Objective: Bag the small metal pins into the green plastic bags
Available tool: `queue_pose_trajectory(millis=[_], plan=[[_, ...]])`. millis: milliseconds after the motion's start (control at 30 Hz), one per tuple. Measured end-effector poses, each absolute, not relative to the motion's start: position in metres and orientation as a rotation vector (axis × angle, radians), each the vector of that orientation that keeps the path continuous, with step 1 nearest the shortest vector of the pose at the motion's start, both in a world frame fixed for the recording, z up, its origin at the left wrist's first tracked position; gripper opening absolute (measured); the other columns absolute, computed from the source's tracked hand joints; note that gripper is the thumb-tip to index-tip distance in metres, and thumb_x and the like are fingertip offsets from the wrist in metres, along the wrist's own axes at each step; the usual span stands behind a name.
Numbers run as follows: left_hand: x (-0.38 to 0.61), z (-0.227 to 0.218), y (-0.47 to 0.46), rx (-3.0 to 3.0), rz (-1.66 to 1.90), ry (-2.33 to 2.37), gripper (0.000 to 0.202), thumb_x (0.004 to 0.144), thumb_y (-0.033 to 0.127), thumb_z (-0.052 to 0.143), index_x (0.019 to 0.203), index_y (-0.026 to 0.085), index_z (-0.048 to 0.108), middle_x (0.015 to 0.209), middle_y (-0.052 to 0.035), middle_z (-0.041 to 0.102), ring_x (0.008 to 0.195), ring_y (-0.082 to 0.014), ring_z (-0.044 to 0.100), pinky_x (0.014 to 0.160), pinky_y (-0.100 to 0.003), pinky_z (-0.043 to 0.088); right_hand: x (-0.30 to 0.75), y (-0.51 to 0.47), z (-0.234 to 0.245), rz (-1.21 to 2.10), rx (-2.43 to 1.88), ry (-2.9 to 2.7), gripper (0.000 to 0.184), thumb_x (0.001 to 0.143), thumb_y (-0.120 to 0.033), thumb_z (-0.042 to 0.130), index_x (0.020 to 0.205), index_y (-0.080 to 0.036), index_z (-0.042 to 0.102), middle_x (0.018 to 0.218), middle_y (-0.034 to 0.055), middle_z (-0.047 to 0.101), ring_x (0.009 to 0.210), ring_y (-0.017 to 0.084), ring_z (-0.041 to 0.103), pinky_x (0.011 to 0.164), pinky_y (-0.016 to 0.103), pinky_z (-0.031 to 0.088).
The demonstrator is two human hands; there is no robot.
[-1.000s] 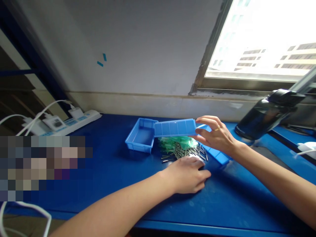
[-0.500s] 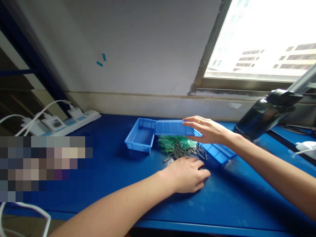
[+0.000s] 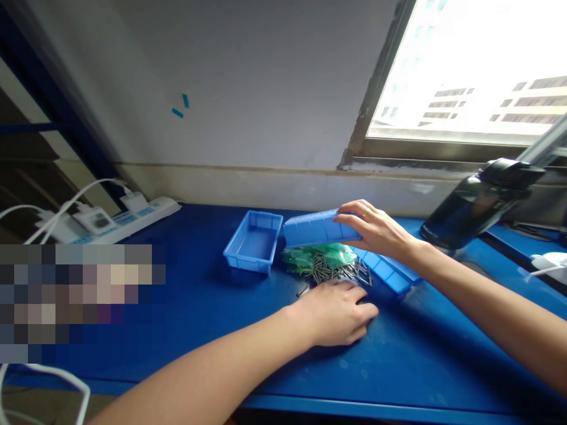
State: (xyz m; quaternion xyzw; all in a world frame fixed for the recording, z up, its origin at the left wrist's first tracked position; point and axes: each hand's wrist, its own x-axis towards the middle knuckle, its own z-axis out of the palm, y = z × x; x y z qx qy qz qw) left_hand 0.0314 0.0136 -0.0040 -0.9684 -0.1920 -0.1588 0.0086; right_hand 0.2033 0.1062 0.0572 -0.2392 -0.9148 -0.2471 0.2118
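Note:
My right hand [image 3: 374, 227] grips one end of a blue plastic bin [image 3: 312, 229], which is tipped over above a pile. The pile is made up of green plastic bags [image 3: 297, 258] and loose metal screws or nails [image 3: 325, 270], too small to tell which. Lying on the blue table just in front of the pile is my left hand [image 3: 339, 313], palm down with its fingers apart. Its fingertips are partly hidden near the metal pieces. An upright blue bin [image 3: 252, 262] stands to the left. More blue divided trays or bins [image 3: 385, 274] lie beneath my right forearm.
A dark bottle [image 3: 469, 206] leans at the right below the window. White power strips with plugs and cables [image 3: 159, 208] lie at the back left. A pixelated patch covers the left side. The table's front edge [image 3: 354, 407] runs along the bottom.
My right hand has lifted and tilted the blue bin, its right end rising slightly. My left hand has stayed in place.

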Motion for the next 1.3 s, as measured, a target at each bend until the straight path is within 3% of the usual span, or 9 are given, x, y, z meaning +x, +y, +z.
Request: queue_pose_trajectory(millis=[200, 533, 1000, 1300], plan=[[0.031, 0.000, 0.012, -3.033, -0.468, -0.601, 0.021, 0.085, 0.027, 0.043, 0.098, 0.018, 0.057, 0.105, -0.0090, 0.057, 0.096, -0.0209, 0.054, 0.082, -0.033, 0.046, 0.201, 0.109, 0.057, -0.763, -0.610, -2.519, 0.045, 0.078, -0.053, 0.052, 0.108, -0.019, 0.053, 0.105, 0.0124, 0.053, 0.094, 0.023, 0.050, 0.073, 0.036, 0.050], [0.031, -0.002, 0.013, -3.032, -0.484, -0.595, 0.021, 0.085, 0.027, 0.043, 0.097, 0.018, 0.057, 0.105, -0.0088, 0.057, 0.098, -0.0217, 0.053, 0.082, -0.034, 0.046, 0.203, 0.117, 0.061, -0.908, -0.582, -2.422, 0.044, 0.078, -0.052, 0.052, 0.107, -0.019, 0.053, 0.103, 0.0121, 0.053, 0.094, 0.023, 0.051, 0.074, 0.037, 0.049], [0.032, 0.000, 0.013, -3.038, -0.470, -0.596, 0.021, 0.085, 0.027, 0.042, 0.097, 0.018, 0.057, 0.102, -0.0084, 0.057, 0.096, -0.0209, 0.053, 0.080, -0.034, 0.046, 0.208, 0.124, 0.069, -0.865, -0.743, -2.236, 0.044, 0.078, -0.049, 0.055, 0.106, -0.017, 0.047, 0.101, 0.0137, 0.053, 0.093, 0.024, 0.052, 0.072, 0.036, 0.050], [0.032, 0.000, 0.014, -3.026, -0.472, -0.568, 0.022, 0.085, 0.027, 0.042, 0.098, 0.017, 0.057, 0.103, -0.0090, 0.056, 0.101, -0.0215, 0.051, 0.082, -0.033, 0.044, 0.203, 0.150, 0.069, -0.794, -0.922, -2.285, 0.044, 0.083, -0.048, 0.047, 0.111, -0.014, 0.047, 0.107, 0.0165, 0.050, 0.100, 0.026, 0.048, 0.077, 0.037, 0.050]])
